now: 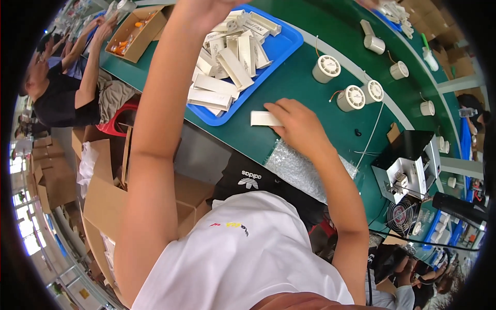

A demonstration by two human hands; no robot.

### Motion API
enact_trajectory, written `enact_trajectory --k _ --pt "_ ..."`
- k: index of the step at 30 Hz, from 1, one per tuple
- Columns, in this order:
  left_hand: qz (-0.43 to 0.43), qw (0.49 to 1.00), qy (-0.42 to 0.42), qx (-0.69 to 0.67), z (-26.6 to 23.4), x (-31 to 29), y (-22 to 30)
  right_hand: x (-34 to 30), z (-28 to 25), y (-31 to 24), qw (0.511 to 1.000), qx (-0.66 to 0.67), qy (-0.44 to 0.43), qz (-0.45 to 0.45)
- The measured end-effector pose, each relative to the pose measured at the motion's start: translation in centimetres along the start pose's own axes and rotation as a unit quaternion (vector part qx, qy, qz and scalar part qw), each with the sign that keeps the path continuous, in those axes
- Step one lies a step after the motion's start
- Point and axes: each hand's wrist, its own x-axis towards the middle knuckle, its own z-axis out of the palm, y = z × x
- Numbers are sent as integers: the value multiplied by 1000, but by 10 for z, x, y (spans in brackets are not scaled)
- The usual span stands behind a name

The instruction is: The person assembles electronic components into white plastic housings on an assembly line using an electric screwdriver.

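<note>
My left arm [161, 124] is extended forward, left hand [209, 11] cropped, grip indeterminable; right arm [343, 194] angled inward, right hand [298, 124] clamped on a white box [263, 119] over the counter [292, 75], near the blue tray [283, 46].

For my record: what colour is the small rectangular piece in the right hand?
The small rectangular piece is white; head view shows best.

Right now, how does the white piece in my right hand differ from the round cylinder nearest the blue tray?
The white piece is straight-edged and boxy; the cylinder is round. The right hand grips the piece, while the cylinder stands untouched on the green table. The piece's visible face is plain; the cylinder's top has slots around its rim. Both are white.
</note>
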Motion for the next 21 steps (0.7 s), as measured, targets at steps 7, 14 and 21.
enact_trajectory --k 7,14,21 --pt "10 921 -68 385 45 -153 -85 -58 -52 -3 731 583 261 241" --pt "36 818 -272 505 88 -185 -161 -86 -82 -31 727 534 431 22" --pt "83 738 -279 609 116 -188 -169 -108 -84 -41 856 438 274 19"
